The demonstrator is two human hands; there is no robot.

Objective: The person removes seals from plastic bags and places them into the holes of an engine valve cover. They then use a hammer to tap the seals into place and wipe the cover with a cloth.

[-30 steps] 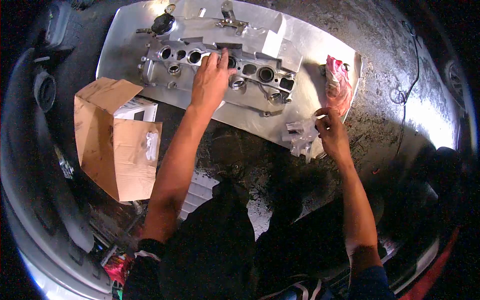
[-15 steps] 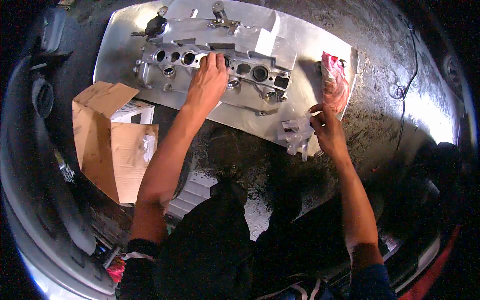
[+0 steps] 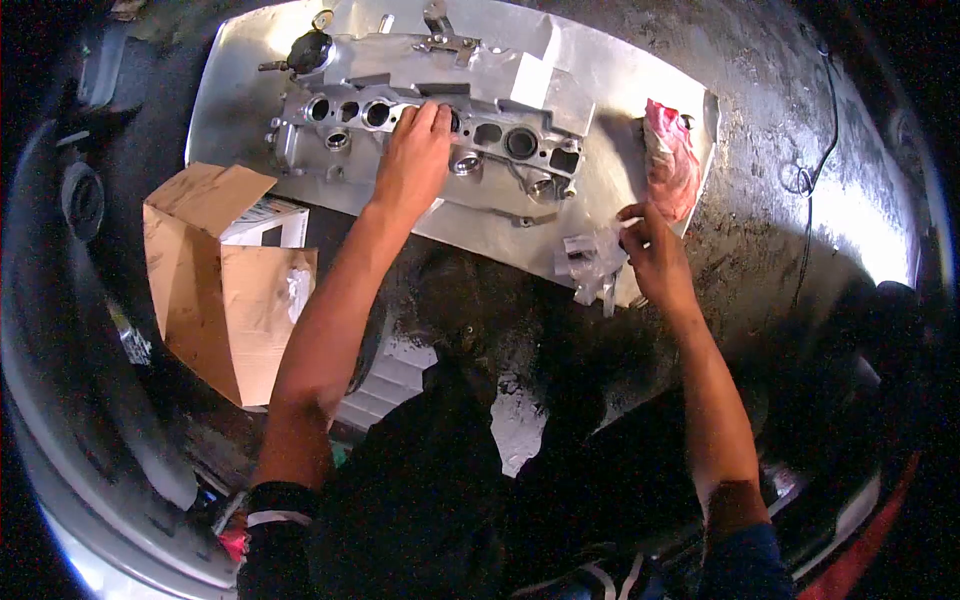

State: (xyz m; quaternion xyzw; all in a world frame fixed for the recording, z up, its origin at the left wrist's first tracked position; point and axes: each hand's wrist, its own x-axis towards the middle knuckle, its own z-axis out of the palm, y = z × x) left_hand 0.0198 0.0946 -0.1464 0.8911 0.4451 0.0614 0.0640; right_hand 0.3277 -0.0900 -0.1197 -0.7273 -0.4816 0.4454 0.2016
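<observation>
A silvery cast-metal engine cover [image 3: 415, 75], with a row of round and squarish ports, lies on a metal sheet [image 3: 480, 250]. My left hand [image 3: 415, 150] rests over the middle of that row, fingers bent and pressed together. The fingertips reach a port, and whatever they may hold is hidden. Low on the right of the sheet, my right hand [image 3: 655, 255] is closed with curled fingers at the edge of a crumpled clear plastic bag [image 3: 592, 262]. A pink-and-white rag or wrapped bundle [image 3: 671, 165] lies just beyond the right hand.
An open cardboard box [image 3: 265, 330] stands on the left, a white printed box [image 3: 285, 228] inside it. A black cap [image 3: 310, 52] sits at the cover's far left. On the dark, stained floor to the right runs a thin cable [image 3: 832, 120]. Grey car bodywork [image 3: 90, 440] borders the left.
The view has shifted very slightly. Both hands stay nearly in place, the left over the ports and the right at the bag, whose plastic has shifted a little.
</observation>
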